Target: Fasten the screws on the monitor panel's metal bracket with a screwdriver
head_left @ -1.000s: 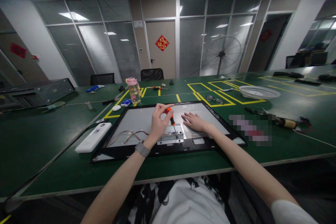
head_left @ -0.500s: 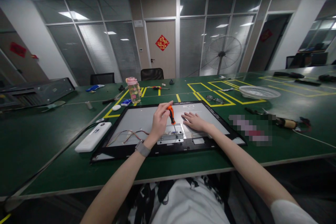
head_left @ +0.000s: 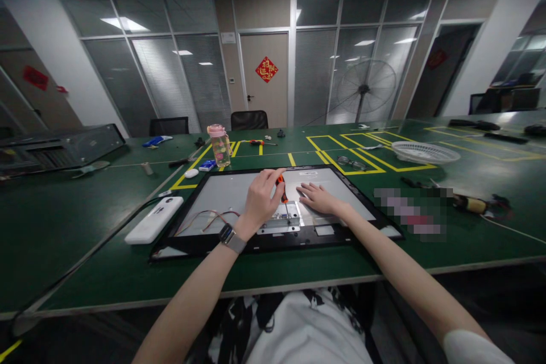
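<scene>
My left hand is closed on the orange and black handle of a screwdriver. The screwdriver stands nearly upright, its shaft pointing down at a metal bracket with a small circuit board. That bracket sits near the front edge of a large flat display panel with a black frame and grey back. Spread flat on the panel, right of the screwdriver, lies my right hand, holding nothing. Thin coloured wires run across the panel to the left. My left palm and wrist cover part of the bracket.
A white power bank-like box lies left of the panel. Behind stand a pink-lided bottle and a blue small box. To the right are a white basket and a roll-like tool. A computer case stands far left.
My left hand has turned at the wrist around the screwdriver handle, bringing the watch face into view. My right hand stays flat on the panel. The whole view has shifted slightly.
</scene>
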Motion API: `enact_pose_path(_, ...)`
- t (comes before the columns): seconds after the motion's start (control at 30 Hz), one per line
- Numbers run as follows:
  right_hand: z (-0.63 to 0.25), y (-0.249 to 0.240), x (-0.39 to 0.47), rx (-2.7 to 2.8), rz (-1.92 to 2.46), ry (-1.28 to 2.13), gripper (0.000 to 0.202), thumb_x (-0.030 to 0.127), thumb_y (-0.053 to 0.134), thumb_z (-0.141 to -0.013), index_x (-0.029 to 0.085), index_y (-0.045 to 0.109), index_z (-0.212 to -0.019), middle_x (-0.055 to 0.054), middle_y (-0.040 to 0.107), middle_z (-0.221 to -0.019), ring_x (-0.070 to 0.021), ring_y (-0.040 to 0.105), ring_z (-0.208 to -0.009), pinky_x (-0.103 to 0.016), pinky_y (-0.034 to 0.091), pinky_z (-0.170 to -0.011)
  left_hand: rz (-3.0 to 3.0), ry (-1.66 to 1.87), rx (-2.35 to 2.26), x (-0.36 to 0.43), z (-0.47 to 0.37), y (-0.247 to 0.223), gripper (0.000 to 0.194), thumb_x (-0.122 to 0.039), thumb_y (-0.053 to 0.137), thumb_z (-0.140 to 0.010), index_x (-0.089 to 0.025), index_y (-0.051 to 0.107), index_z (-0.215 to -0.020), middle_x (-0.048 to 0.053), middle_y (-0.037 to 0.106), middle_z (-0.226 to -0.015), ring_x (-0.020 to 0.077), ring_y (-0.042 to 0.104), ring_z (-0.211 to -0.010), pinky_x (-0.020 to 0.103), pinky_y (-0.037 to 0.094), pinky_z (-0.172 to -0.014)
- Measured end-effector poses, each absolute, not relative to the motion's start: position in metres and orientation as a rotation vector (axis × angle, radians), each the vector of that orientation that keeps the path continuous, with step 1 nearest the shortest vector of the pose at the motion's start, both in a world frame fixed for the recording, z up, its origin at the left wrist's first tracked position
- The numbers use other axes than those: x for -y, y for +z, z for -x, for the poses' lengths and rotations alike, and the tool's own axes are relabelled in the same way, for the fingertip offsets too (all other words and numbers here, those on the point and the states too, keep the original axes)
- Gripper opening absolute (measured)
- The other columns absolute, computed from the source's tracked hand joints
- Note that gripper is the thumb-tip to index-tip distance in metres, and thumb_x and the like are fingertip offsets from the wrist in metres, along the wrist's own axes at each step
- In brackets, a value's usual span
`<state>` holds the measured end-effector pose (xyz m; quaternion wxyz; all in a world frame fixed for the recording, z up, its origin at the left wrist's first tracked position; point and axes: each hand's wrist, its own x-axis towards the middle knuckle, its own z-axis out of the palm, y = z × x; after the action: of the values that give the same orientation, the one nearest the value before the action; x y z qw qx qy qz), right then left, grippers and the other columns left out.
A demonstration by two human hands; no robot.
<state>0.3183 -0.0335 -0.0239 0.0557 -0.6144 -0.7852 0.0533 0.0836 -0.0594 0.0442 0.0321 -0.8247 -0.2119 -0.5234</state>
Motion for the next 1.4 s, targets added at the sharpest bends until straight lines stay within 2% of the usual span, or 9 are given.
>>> enact_pose_path(0.13,-0.318,-0.025,0.033,2.392,1.860,0.140,0.059,0.048,0.027,-0.094,0.021,0.033,-0.146,-0.012,0.026,-0.155,-0.0342,0.022,-0.141,-0.059,0.020,-0.108,2.364,-1.322,0.543,0.058,-0.079,0.047,0.037,-0.016,0.038,-0.094,-0.010,0.051,-0.129,0.016,0.063,-0.112,0.0253,0.058,-0.105,0.041,0.043,-0.092)
enact_pose_path(0.33,-0.319,-0.026,0.033,2.388,1.871,0.127,0.059,0.050,0.026,-0.094,0.022,0.032,-0.146,-0.011,0.026,-0.155,-0.0341,0.022,-0.141,-0.058,0.021,-0.108,2.244,-1.288,0.475,0.058,-0.078,0.049,0.033,-0.019,0.046,-0.092,-0.013,0.055,-0.124,0.014,0.065,-0.113,0.0260,0.059,-0.107,0.042,0.044,-0.093)
enact_pose_path(0.57,-0.318,-0.025,0.034,2.388,1.882,0.118,0.059,0.049,0.026,-0.094,0.022,0.032,-0.147,-0.011,0.026,-0.155,-0.0338,0.021,-0.141,-0.057,0.021,-0.109,2.211,-1.281,0.313,0.063,-0.078,0.046,0.034,-0.023,0.047,-0.092,-0.015,0.054,-0.124,0.012,0.068,-0.100,0.0226,0.063,-0.094,0.039,0.048,-0.086)
enact_pose_path(0.77,-0.318,-0.023,0.034,2.398,1.886,0.129,0.060,0.049,0.025,-0.094,0.021,0.031,-0.147,-0.011,0.025,-0.155,-0.0337,0.020,-0.142,-0.057,0.020,-0.110,2.257,-1.240,0.229,0.065,-0.078,0.045,0.041,-0.018,0.039,-0.094,-0.012,0.045,-0.134,0.015,0.064,-0.118,0.0238,0.059,-0.111,0.041,0.045,-0.096)
enact_pose_path(0.93,-0.318,-0.025,0.033,2.399,1.880,0.137,0.061,0.050,0.024,-0.094,0.020,0.031,-0.147,-0.011,0.022,-0.156,-0.0356,0.020,-0.142,-0.059,0.020,-0.109,2.349,-1.248,0.208,0.066,-0.078,0.047,0.039,-0.018,0.038,-0.095,-0.013,0.048,-0.132,0.014,0.062,-0.123,0.0230,0.056,-0.118,0.042,0.042,-0.101)
enact_pose_path(1.03,-0.319,-0.027,0.032,2.399,1.885,0.128,0.061,0.050,0.025,-0.094,0.021,0.031,-0.147,-0.011,0.023,-0.156,-0.0355,0.020,-0.142,-0.060,0.021,-0.108,2.453,-1.378,0.232,0.069,-0.084,0.045,0.036,-0.019,0.039,-0.095,-0.016,0.052,-0.128,0.014,0.062,-0.121,0.0226,0.056,-0.116,0.042,0.044,-0.098)
enact_pose_path(1.13,-0.319,-0.027,0.032,2.398,1.890,0.123,0.061,0.051,0.025,-0.094,0.021,0.030,-0.147,-0.011,0.025,-0.155,-0.0348,0.019,-0.142,-0.059,0.021,-0.108,2.588,-1.713,0.353,0.072,-0.092,0.043,0.031,-0.018,0.041,-0.095,-0.018,0.055,-0.123,0.011,0.063,-0.111,0.0196,0.059,-0.105,0.036,0.049,-0.089)
enact_pose_path(1.27,-0.320,-0.026,0.032,2.400,1.883,0.137,0.062,0.052,0.024,-0.094,0.023,0.027,-0.148,-0.010,0.024,-0.155,-0.0344,0.019,-0.142,-0.059,0.020,-0.109,2.587,-2.039,0.557,0.073,-0.098,0.043,0.019,-0.023,0.060,-0.087,-0.021,0.065,-0.106,0.004,0.057,-0.092,0.0158,0.058,-0.085,0.030,0.049,-0.080)
enact_pose_path(1.4,-0.319,-0.025,0.033,2.394,1.885,0.154,0.060,0.051,0.025,-0.094,0.023,0.029,-0.148,-0.010,0.023,-0.156,-0.0337,0.018,-0.142,-0.058,0.019,-0.110,2.672,-2.069,0.597,0.070,-0.095,0.043,0.025,-0.025,0.052,-0.092,-0.021,0.063,-0.113,0.006,0.056,-0.099,0.0174,0.057,-0.093,0.031,0.046,-0.084)
